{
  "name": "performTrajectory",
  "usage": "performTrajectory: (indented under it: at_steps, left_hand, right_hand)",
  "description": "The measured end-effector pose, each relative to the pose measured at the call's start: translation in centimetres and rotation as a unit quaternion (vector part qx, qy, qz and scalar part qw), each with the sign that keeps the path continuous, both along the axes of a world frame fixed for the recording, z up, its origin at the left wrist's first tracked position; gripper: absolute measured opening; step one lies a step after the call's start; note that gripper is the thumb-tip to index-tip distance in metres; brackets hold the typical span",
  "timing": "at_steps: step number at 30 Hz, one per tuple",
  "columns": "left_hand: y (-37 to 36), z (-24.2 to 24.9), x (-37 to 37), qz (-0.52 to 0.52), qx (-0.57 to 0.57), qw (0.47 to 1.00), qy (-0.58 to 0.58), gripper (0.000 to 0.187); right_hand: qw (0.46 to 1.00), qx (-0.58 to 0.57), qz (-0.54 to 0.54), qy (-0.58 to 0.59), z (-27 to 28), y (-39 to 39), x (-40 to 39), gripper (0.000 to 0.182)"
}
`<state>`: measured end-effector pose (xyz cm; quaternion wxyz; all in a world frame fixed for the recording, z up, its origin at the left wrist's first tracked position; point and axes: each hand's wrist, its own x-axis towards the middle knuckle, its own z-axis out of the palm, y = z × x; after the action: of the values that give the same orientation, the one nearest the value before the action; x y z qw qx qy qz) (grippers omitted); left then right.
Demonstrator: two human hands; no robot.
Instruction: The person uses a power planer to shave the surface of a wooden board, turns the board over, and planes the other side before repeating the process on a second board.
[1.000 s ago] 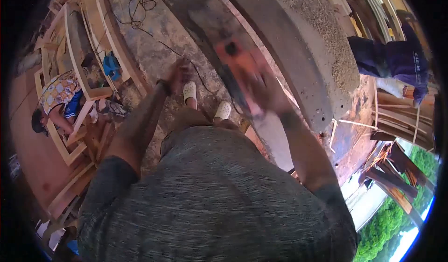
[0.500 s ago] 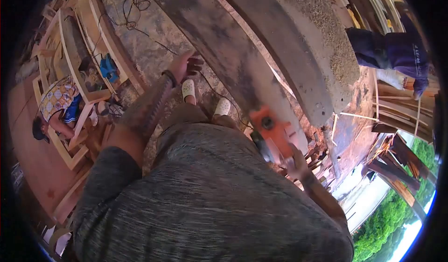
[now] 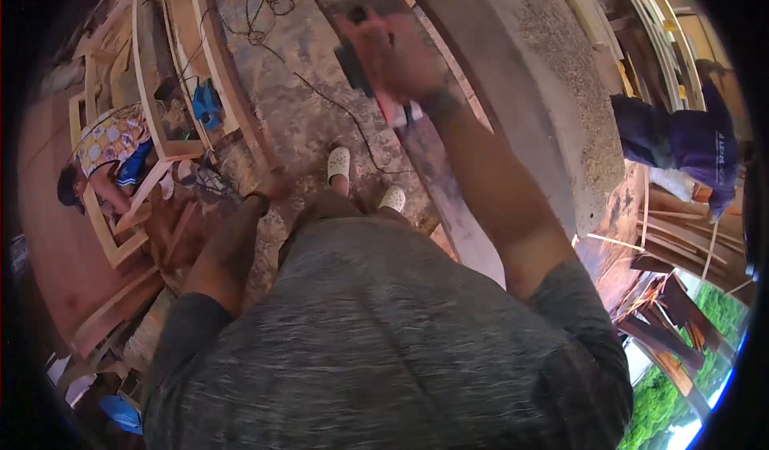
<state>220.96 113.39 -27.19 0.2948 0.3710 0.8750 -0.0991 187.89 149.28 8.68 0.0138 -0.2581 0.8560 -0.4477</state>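
My right hand (image 3: 408, 67) is wrapped round an orange-red power tool (image 3: 370, 37) near the top of the view, blurred by motion. The tool rests on or just over a long dark wooden board (image 3: 436, 157) that slants from the top centre down to the right. My left hand (image 3: 276, 184) hangs at the left of my legs over the stained floor, away from the board, its fingers smeared by motion. A thin black cord (image 3: 340, 107) runs along the floor beside the board.
Beyond the board lies a thick slab (image 3: 497, 97) with sawdust. One person (image 3: 116, 149) bends among wooden frames (image 3: 148, 89) at left, near a blue tool (image 3: 206, 104). Another person in dark clothes (image 3: 701, 145) stands at right by stacked wood strips (image 3: 681, 234).
My right hand and the orange-red tool have moved from the board's near lower end to its far upper part. My left hand has dropped back toward my body, away from the board.
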Motion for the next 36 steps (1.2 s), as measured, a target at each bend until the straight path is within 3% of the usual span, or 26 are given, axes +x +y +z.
performTrajectory:
  at_steps: [1,3,6,7,10,11,13,16,18,20,22,24,26,28,30,32,34,36]
  left_hand:
    - [-1.1,0.2,0.7,0.010,0.041,0.999,0.008,0.021]
    - [-2.9,0.9,1.6,0.026,0.121,0.992,0.025,0.023]
    - [-2.8,2.5,0.6,0.109,0.099,0.988,-0.035,0.026]
    - [-1.6,3.5,-1.2,0.145,0.069,0.985,-0.067,0.027]
    - [3.7,7.8,-6.9,0.265,0.027,0.954,-0.140,0.028]
    - [5.6,9.8,-8.3,0.316,0.044,0.936,-0.147,0.028]
    - [9.3,14.0,-10.1,0.452,0.157,0.870,-0.120,0.026]
    - [13.1,14.2,-12.1,0.423,0.200,0.870,-0.153,0.035]
    - [15.5,14.2,-12.5,0.421,0.186,0.869,-0.183,0.037]
    - [17.1,13.7,-12.0,0.401,0.175,0.877,-0.197,0.037]
    - [18.1,13.2,-11.6,0.366,0.169,0.895,-0.190,0.036]
    - [18.6,14.3,-10.8,0.384,0.176,0.884,-0.201,0.040]
    - [18.2,14.2,-10.4,0.410,0.198,0.860,-0.229,0.041]
    - [16.2,10.1,-9.1,0.442,0.237,0.821,-0.273,0.040]
    - [12.7,4.6,-7.6,0.392,0.208,0.867,-0.228,0.040]
    - [11.0,6.3,-7.7,0.389,0.144,0.882,-0.221,0.041]
    - [11.3,15.6,-9.5,0.427,0.039,0.868,-0.253,0.042]
    - [10.0,14.7,-8.8,0.415,0.033,0.883,-0.217,0.043]
  right_hand:
    - [0.994,0.083,-0.020,-0.063,0.8,-2.5,-2.3,0.049]
    - [0.976,0.132,-0.031,-0.172,0.9,-5.5,-6.0,0.052]
    - [0.972,0.034,0.004,-0.231,-1.7,-5.6,-6.7,0.053]
    - [0.981,0.005,0.021,-0.194,-2.1,-3.6,-4.9,0.053]
    - [0.989,-0.066,0.122,0.049,0.8,4.7,3.2,0.053]
    - [0.998,-0.021,-0.016,-0.064,0.4,7.6,8.2,0.055]
    - [0.977,0.036,-0.009,-0.212,1.7,14.9,15.8,0.055]
    - [0.941,0.050,-0.036,-0.332,2.2,26.2,27.9,0.054]
    - [0.907,-0.016,-0.154,-0.391,-3.1,36.0,39.9,0.057]
    - [0.902,-0.084,-0.167,-0.389,-1.9,39.2,43.5,0.064]
    - [0.918,-0.030,-0.096,-0.385,1.0,39.5,42.4,0.070]
    - [0.907,-0.001,-0.088,-0.411,1.6,38.4,40.7,0.073]
    - [0.930,0.021,-0.063,-0.361,3.6,34.6,36.6,0.069]
    - [0.943,0.040,-0.044,-0.329,4.8,30.5,32.2,0.065]
    - [0.945,0.033,-0.030,-0.324,4.2,27.6,28.9,0.063]
    - [0.944,0.009,-0.012,-0.329,3.4,25.4,26.5,0.061]
    - [0.939,0.007,-0.008,-0.344,3.0,23.8,24.8,0.059]
    - [0.937,0.006,-0.005,-0.350,2.7,22.6,23.3,0.058]
